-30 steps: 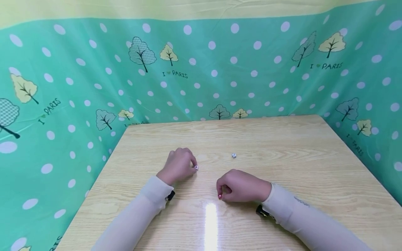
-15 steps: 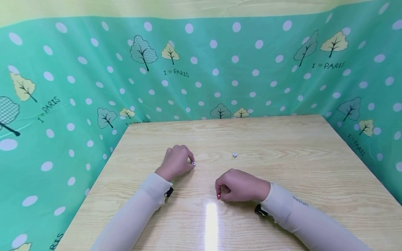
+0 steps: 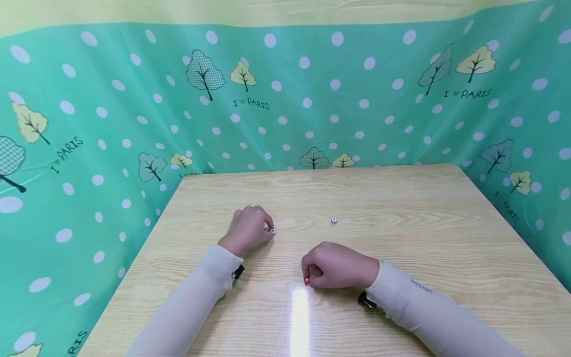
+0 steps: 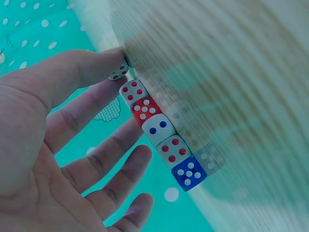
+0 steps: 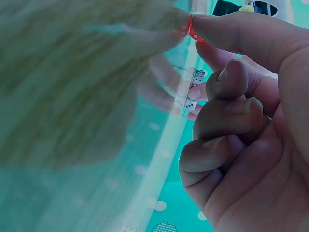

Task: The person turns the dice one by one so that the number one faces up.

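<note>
My left hand (image 3: 249,230) pinches a white die (image 4: 119,71) with red pips between thumb and forefinger, low over the table. This die sits at one end of a straight row of dice. Along the row come a white die (image 4: 133,92) with red pips, a red die (image 4: 146,110), a white die (image 4: 158,127) with blue pips, another red-pipped white die (image 4: 174,151) and a blue die (image 4: 189,173). The other left fingers spread beside the row. Nearer the front, my right hand (image 3: 341,267) holds a red die (image 3: 307,280) by its fingertips, the remaining fingers curled in.
A single white die (image 3: 334,220) lies farther back, right of centre on the wooden table (image 3: 401,198). Green dotted cloth (image 3: 290,99) hangs behind the table and at both sides. Light glares on the tabletop (image 3: 300,322) between the forearms.
My left hand has shifted slightly left and away, still pinching its die. My right hand, with the red die, has drifted a little left. The lone white die stays in place.
</note>
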### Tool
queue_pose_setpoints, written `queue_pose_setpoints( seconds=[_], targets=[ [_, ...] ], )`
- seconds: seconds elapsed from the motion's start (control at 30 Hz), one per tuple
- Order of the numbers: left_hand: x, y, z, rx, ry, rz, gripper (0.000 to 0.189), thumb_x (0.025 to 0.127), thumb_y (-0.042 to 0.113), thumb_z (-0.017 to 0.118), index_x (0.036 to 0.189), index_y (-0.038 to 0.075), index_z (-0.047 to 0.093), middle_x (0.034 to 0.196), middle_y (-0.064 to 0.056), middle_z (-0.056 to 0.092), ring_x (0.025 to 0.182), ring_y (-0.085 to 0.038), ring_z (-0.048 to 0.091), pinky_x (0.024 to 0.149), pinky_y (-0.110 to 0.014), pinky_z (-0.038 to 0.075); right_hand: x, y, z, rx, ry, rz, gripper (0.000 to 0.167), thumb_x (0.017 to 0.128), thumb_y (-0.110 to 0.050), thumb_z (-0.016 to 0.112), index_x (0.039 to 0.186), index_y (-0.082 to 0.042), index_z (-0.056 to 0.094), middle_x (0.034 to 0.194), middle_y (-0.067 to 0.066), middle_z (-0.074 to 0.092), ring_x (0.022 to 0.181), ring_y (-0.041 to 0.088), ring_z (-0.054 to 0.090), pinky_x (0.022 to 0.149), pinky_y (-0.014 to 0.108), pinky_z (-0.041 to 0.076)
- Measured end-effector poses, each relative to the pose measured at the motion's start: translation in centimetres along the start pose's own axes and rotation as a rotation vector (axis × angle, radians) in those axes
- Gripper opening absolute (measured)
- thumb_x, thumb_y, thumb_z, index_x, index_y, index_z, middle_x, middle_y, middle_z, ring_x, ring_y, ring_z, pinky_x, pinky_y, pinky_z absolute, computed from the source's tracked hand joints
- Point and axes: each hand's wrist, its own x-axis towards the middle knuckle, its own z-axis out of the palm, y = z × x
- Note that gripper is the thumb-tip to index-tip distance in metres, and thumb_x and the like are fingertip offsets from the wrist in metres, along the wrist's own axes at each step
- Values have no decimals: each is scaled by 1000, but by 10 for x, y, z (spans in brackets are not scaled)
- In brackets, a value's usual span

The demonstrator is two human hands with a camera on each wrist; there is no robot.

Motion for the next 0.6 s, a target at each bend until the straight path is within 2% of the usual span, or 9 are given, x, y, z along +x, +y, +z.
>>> queue_pose_setpoints(
  seconds=[0.27,0.6],
  targets=[
    [0,-3,-1,6,-19,-22,4,83,30,83,86,31,81,104,5,72,106,-26,62,90,-49,44,-1,-2,-2,2,-3,21,15,87,-13,74,86,-28,73,61,-13,49,54,-2,38,54,18,34],
    [2,-7,-1,-10,-15,-18,5,82,29,83,86,31,81,105,5,72,106,-26,62,90,-50,43,0,-2,-1,2,-3,23,14,88,-14,74,86,-27,73,60,-13,49,53,-2,37,53,18,33]
  ],
)
